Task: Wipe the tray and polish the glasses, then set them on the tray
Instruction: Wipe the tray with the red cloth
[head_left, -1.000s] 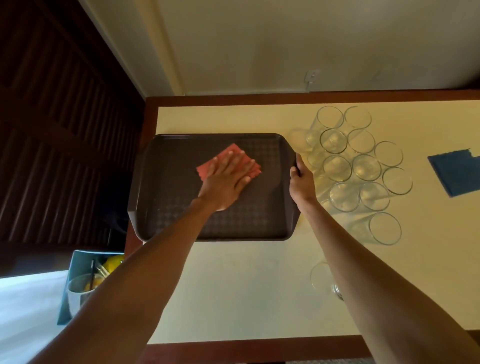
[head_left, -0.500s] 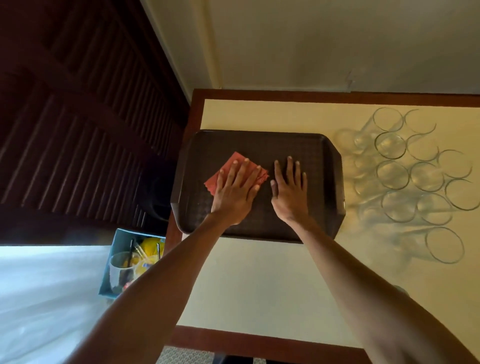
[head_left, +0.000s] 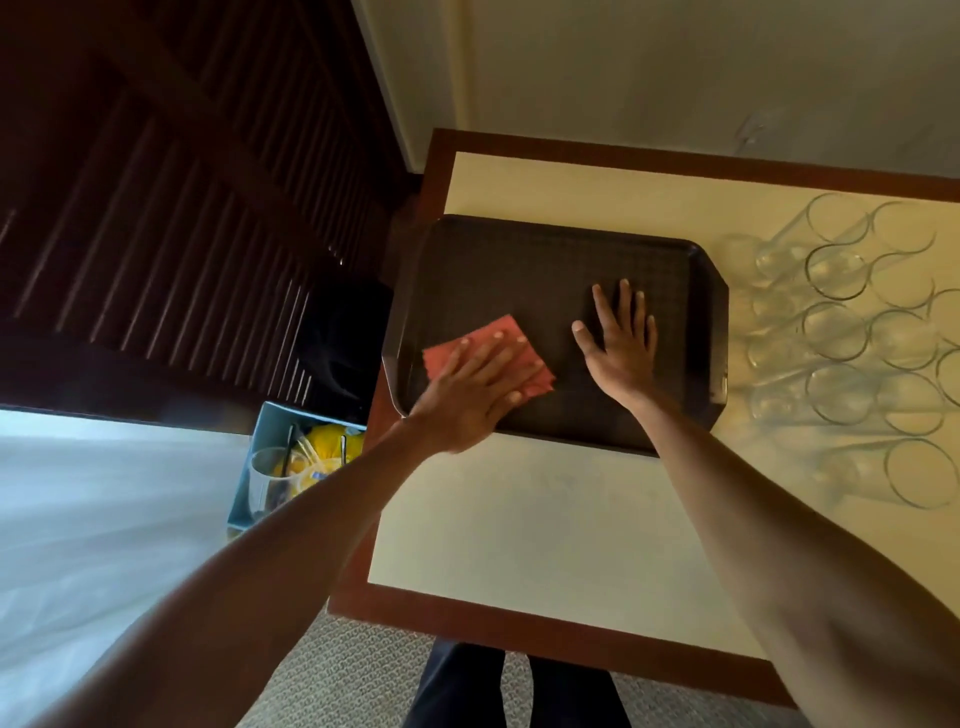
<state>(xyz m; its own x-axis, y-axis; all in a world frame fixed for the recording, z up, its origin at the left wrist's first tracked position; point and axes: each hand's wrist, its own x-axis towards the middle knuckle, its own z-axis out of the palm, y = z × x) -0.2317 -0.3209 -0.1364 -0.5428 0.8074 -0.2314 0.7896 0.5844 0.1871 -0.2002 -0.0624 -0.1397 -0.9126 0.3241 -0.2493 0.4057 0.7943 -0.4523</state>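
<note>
vs 0.5 s ago: cloth (head_left: 491, 326) and left hand (head_left: 478, 395) have shifted from the tray's middle toward its near-left corner; right hand (head_left: 621, 358) was just beside the left, now apart from it, a strip of bare tray (head_left: 519, 260) between them; vs 1.0 s ago: right hand has left the tray's right rim and lies on the tray floor.

left hand: fingers (head_left: 493, 358) straight and together, pressing flat on the cloth, not curled round it; cloth lies under palm and fingers, its far corner showing past the fingertips, its edges showing either side of the hand; cloth sits inside the tray by the left rim.

right hand: fingers (head_left: 623, 306) straight and spread, palm down on the tray right of centre, holding nothing; not touching the cloth.

tray flat on table (head_left: 545, 519), at its left edge; glasses (head_left: 836, 332) upright in a cluster on the table just right of the tray, none on it.

bin (head_left: 260, 431) beside the table at left, contents unclear.
</note>
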